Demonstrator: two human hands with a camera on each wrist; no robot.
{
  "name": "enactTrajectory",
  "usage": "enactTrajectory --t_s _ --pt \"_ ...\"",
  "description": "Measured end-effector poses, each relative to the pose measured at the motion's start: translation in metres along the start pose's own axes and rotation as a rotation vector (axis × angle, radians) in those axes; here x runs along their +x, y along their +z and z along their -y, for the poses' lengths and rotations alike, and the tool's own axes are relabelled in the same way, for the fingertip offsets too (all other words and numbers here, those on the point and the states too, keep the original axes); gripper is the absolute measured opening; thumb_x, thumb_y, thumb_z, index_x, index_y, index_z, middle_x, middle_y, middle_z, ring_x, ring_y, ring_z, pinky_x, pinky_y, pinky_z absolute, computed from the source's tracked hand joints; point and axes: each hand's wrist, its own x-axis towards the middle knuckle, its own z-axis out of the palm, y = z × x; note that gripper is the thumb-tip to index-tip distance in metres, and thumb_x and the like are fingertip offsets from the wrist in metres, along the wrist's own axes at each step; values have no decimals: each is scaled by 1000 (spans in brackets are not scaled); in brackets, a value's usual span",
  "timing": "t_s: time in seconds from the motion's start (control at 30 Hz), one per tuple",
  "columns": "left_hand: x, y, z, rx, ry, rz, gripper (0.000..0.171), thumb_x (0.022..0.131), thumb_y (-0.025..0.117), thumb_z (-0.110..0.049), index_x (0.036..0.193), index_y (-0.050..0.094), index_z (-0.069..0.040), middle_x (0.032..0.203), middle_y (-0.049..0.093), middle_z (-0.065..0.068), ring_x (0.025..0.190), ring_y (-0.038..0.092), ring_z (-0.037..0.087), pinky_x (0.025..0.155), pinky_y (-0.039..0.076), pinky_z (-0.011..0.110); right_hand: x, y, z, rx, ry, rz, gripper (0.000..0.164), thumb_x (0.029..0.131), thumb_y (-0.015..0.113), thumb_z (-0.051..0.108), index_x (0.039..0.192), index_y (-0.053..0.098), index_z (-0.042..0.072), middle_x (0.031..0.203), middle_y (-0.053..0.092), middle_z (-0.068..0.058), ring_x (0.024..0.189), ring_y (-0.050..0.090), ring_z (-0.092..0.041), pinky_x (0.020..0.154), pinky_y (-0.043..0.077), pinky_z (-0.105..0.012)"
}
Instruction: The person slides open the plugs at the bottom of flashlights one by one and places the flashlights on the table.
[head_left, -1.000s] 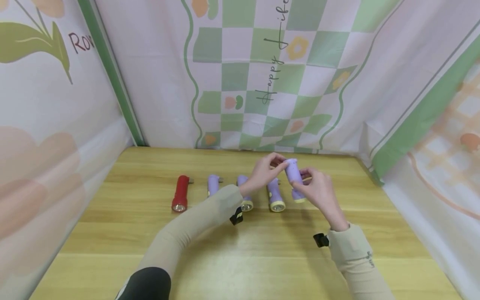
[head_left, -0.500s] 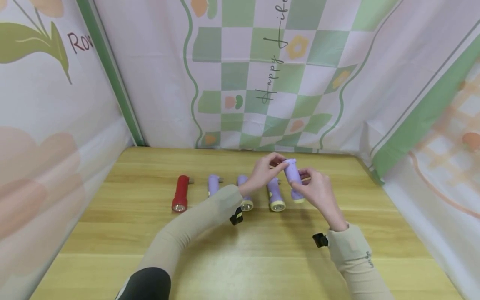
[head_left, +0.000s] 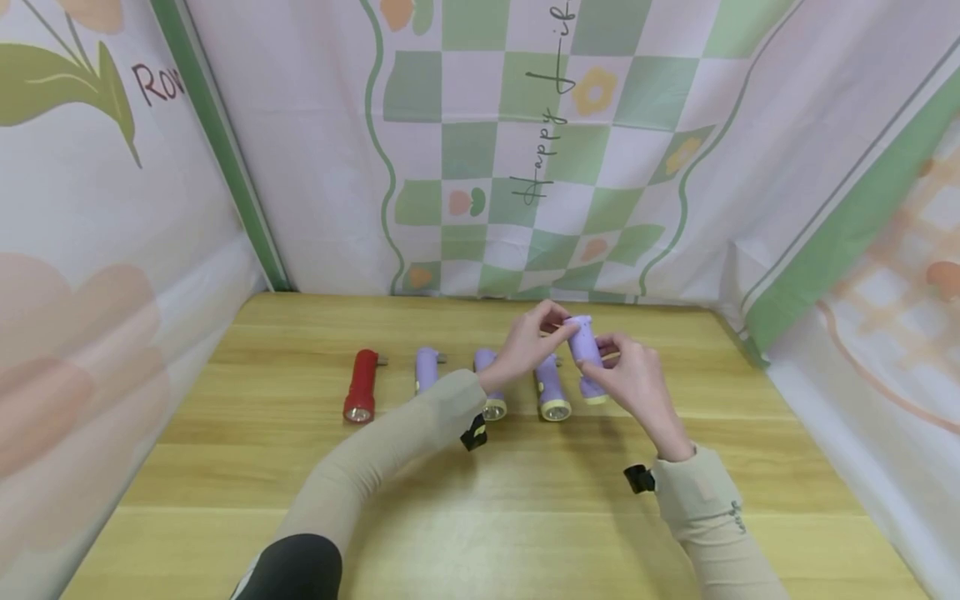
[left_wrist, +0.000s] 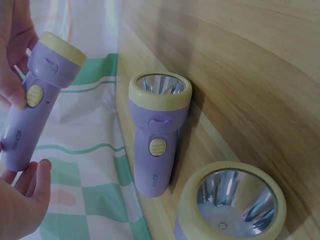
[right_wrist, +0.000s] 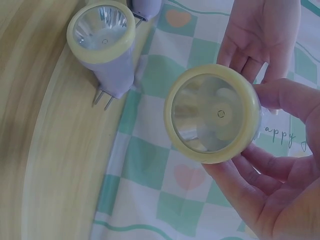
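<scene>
Both hands hold one purple flashlight [head_left: 583, 343] with a cream rim, raised over the right back part of the table. At its tail end, the left hand [head_left: 528, 346] pinches it between thumb and fingers. The right hand [head_left: 641, 379] grips it near the head, and in the left wrist view its thumb lies by the cream switch [left_wrist: 34, 96]. The lens [right_wrist: 215, 114] faces the right wrist camera, so the flashlight's body is mostly hidden there. Beside the hands, another purple flashlight [head_left: 550, 387] lies on the table with metal prongs out at its tail.
To the left, along the wooden table [head_left: 487, 517], lie a red flashlight [head_left: 362, 387] and two more purple ones, a purple flashlight [head_left: 427, 367] partly behind the left sleeve and a purple flashlight [head_left: 492, 410] partly behind the left hand. A patterned curtain [head_left: 480, 150] hangs at the back edge.
</scene>
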Motion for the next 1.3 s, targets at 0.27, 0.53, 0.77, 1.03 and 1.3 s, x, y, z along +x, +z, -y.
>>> enactTrajectory --t_s 0.27,0.53,0.77,1.03,1.3 --pt "-1 2 -3 -16 11 -2 23 97 65 -24 110 61 -5 110 73 11 99 70 22 82 55 15 0 -1 0 4 -9 -8 42 90 70 21 119 60 -8 112 69 -29 93 72 -40 72 62 -43" --pt "-1 3 -4 -14 2 -13 21 96 66 -22 108 62 -5 109 73 12 97 72 21 80 57 16 0 -1 -1 5 -14 -13 41 89 70 21 118 60 -7 112 69 -29 93 72 -40 73 62 -45" --pt "0 3 -5 -68 -36 -32 21 94 68 -17 105 62 0 109 72 16 99 72 29 80 57 17 0 1 0 -3 -15 -16 42 89 71 22 118 61 -7 112 69 -29 93 72 -40 73 62 -45" --pt "1 2 -7 -143 -65 -38 20 92 70 -13 104 64 2 108 72 19 100 71 32 80 57 16 0 0 1 -4 -15 -14 42 88 70 21 118 60 -7 113 69 -29 93 72 -40 72 62 -44" --pt "0 0 -12 -155 -75 -17 22 92 70 -16 107 66 0 112 72 17 102 71 30 83 57 18 0 0 1 1 -10 -16 41 88 70 19 118 60 -7 113 68 -30 93 72 -40 72 62 -44"
